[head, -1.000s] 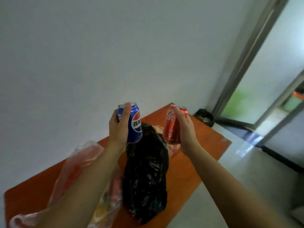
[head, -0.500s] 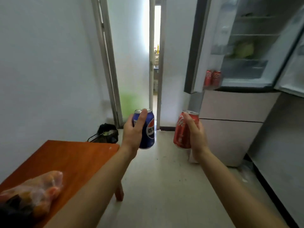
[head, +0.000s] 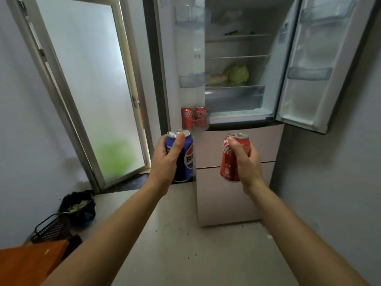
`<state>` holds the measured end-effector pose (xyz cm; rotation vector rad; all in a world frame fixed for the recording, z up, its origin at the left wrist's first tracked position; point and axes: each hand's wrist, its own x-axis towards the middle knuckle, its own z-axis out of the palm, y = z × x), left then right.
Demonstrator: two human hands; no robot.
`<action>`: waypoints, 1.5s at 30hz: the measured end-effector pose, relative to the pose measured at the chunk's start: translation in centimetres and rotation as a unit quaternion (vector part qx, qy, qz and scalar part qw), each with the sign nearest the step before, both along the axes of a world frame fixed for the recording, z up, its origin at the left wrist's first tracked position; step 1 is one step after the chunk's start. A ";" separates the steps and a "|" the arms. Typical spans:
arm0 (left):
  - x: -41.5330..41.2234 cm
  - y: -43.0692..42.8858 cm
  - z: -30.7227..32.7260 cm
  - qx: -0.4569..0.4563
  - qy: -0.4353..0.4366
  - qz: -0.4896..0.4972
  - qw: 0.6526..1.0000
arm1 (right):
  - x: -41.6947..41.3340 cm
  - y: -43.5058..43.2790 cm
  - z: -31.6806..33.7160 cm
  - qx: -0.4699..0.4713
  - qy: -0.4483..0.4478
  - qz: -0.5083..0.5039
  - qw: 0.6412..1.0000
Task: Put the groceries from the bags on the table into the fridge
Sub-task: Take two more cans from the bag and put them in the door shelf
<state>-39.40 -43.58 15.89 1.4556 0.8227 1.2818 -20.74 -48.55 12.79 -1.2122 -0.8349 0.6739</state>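
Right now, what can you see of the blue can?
The blue metal drink can has a silver top and a round red, white and blue logo with white characters. It is upright in the air before the open fridge, gripped only by the left hand, whose thumb reaches the rim.

red cans [head: 226, 168] [head: 187, 118] [head: 200, 117]: 3 | blue can [head: 186, 159]: 1 | cabbage [head: 238, 75]: 1 | fridge [head: 226, 203]: 1 | table [head: 26, 263]: 1

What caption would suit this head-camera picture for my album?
Left hand grips a blue can, right hand a red can, facing the open fridge.
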 end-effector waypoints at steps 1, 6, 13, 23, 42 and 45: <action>1.3 1.2 0.0 0.005 -0.001 0.000 1.000 | 1.3 1.2 0.0 0.001 -0.006 -0.001 1.000; 7.5 9.2 0.4 0.028 -0.020 -0.016 0.999 | 7.6 9.0 0.4 0.005 -0.039 -0.021 0.999; 15.2 21.7 5.7 0.069 -0.039 -0.037 0.996 | 15.3 22.5 6.0 0.018 -0.124 -0.079 0.989; 21.2 34.0 16.2 0.153 -0.054 0.052 0.985 | 21.9 36.3 17.0 0.116 -0.144 -0.118 0.976; 22.4 39.7 16.9 0.172 0.212 0.392 0.878 | 19.9 51.6 18.7 0.179 -0.179 0.206 0.945; 22.7 39.7 16.1 0.154 0.246 0.402 0.868 | 19.8 51.8 17.7 0.176 -0.234 0.223 0.930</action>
